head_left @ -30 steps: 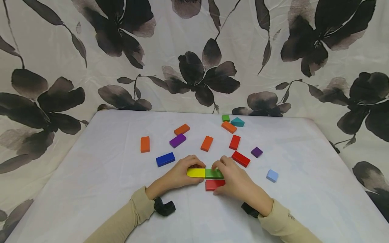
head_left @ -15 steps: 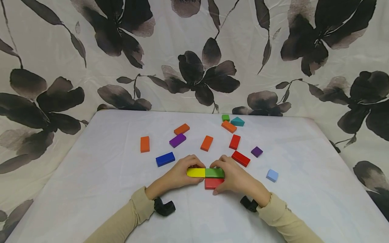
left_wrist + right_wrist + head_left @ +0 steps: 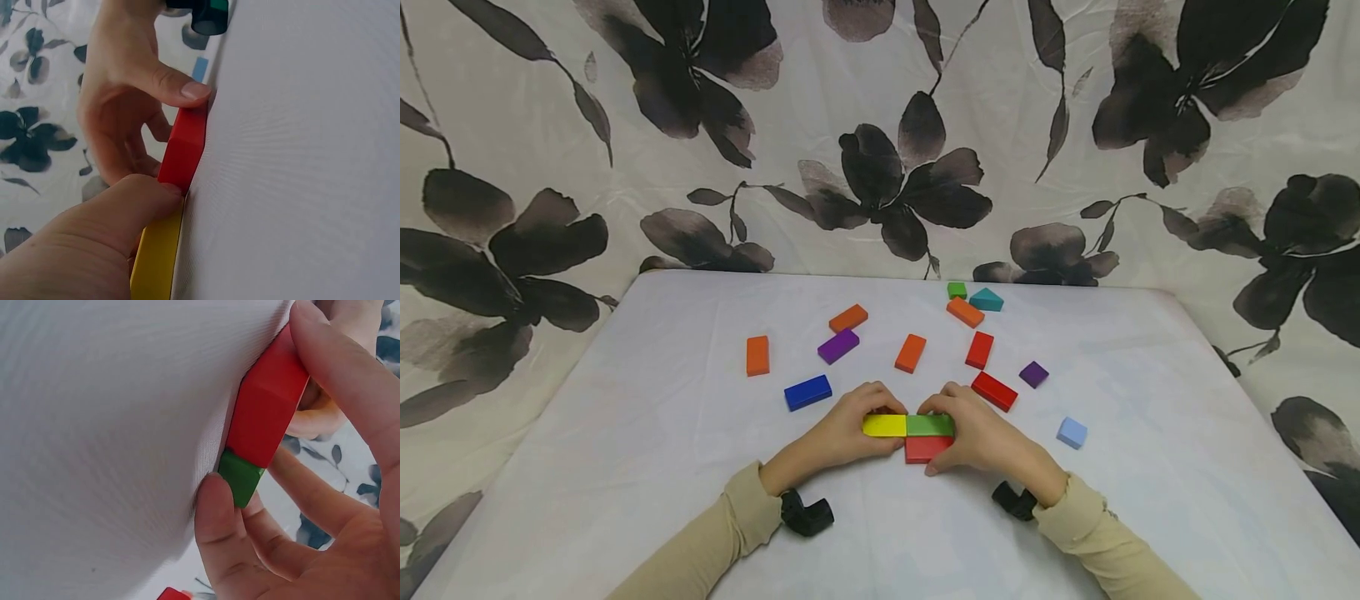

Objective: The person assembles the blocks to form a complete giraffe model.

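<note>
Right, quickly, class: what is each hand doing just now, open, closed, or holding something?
Left hand: fingers curled round the yellow block.
Right hand: pinching the red block and the green block.

Scattered blocks: blue block [image 3: 808, 392], purple block [image 3: 838, 346] (tilted), floral cloth [image 3: 880, 125].
</note>
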Demonstrator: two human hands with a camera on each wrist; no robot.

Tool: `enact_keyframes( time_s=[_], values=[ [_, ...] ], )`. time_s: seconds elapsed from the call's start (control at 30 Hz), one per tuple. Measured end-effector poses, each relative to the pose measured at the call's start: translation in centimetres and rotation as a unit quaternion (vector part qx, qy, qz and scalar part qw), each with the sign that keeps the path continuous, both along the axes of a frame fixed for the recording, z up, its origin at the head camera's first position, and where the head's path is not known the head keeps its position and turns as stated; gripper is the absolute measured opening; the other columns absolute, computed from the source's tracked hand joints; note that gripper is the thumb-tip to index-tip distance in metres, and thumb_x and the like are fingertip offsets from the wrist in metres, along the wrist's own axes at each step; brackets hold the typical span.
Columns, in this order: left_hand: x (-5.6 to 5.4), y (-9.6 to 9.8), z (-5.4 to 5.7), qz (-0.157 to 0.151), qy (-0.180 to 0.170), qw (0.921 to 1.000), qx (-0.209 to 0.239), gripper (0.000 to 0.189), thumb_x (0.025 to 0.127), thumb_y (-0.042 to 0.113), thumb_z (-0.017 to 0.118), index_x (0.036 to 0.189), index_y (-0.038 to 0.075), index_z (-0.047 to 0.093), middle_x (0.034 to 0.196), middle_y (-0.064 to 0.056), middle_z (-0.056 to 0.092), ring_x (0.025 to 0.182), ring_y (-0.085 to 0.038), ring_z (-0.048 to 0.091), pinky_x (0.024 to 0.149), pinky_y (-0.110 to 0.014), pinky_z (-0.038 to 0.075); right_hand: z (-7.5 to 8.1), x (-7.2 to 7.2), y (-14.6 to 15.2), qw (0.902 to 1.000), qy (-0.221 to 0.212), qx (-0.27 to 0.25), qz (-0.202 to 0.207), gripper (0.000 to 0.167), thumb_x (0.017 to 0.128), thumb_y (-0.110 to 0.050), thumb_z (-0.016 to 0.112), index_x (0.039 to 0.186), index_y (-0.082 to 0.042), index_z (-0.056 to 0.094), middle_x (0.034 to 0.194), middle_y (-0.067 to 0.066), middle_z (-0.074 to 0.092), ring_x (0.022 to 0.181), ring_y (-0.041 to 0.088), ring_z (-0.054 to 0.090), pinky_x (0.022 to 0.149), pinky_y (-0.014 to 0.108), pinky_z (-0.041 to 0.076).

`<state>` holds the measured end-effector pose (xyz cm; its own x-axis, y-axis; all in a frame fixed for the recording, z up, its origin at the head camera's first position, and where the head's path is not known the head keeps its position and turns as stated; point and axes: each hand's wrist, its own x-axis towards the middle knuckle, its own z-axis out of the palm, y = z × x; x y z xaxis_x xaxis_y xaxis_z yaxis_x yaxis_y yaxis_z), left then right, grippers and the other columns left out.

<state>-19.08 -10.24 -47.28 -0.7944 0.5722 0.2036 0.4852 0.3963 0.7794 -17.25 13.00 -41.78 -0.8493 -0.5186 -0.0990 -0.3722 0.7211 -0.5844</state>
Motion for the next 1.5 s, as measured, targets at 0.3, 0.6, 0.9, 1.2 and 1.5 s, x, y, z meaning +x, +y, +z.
enact_keyframes(
  time_s=[0.3,0.6,0.9,1.2,1.5],
  values=[
    [0.25,0.1,0.12,0.011,-0.009,0.9998,-0.01,0.028,0.081,0.018,0.08,0.107,0.018,0.069,0.102,0.01,0.058,0.098,-0.012,0.052,0.085,-0.031,0.047,-0.02,0.16,0.03,1.0,0.006,0.0,0.004,0.055,0.068,-0.026,0.092,0.116,-0.015,0.069,0.103,-0.001,0.054,0.101,0.018,0.049,0.079,0.032,0.049],
    [0.35,0.26,0.31,0.012,-0.009,0.9999,-0.009,0.027,0.083,0.018,0.079,0.107,0.018,0.069,0.102,0.009,0.058,0.098,-0.013,0.052,0.085,-0.031,0.046,0.14,0.38,-0.02,1.0,0.003,0.003,-0.005,0.054,0.068,-0.024,0.092,0.117,-0.014,0.07,0.102,-0.001,0.053,0.099,0.017,0.05,0.077,0.031,0.05],
    [0.32,0.21,0.23,0.014,-0.012,0.9998,-0.006,0.027,0.083,0.018,0.08,0.107,0.017,0.07,0.102,0.009,0.058,0.098,-0.013,0.052,0.085,-0.031,0.047,0.11,0.33,-0.11,0.9999,-0.007,0.001,-0.015,0.055,0.068,-0.024,0.092,0.117,-0.012,0.071,0.1,0.0,0.053,0.098,0.017,0.05,0.076,0.03,0.048],
    [0.26,0.07,0.21,0.009,-0.004,0.9999,-0.005,0.027,0.084,0.019,0.079,0.11,0.015,0.072,0.104,0.008,0.061,0.098,-0.013,0.054,0.085,-0.03,0.048,0.13,0.49,-0.26,0.9997,-0.006,0.008,-0.021,0.057,0.069,-0.023,0.092,0.12,-0.011,0.071,0.099,0.0,0.052,0.096,0.018,0.049,0.074,0.031,0.046],
    [0.3,0.09,0.3,0.015,-0.011,0.9998,-0.011,0.028,0.083,0.017,0.08,0.11,0.014,0.071,0.104,0.008,0.06,0.098,-0.013,0.053,0.086,-0.03,0.047,0.26,0.59,-0.47,0.9996,-0.008,0.014,-0.022,0.06,0.069,-0.023,0.092,0.123,-0.01,0.07,0.1,0.0,0.052,0.097,0.018,0.048,0.074,0.031,0.046]
  ],
)
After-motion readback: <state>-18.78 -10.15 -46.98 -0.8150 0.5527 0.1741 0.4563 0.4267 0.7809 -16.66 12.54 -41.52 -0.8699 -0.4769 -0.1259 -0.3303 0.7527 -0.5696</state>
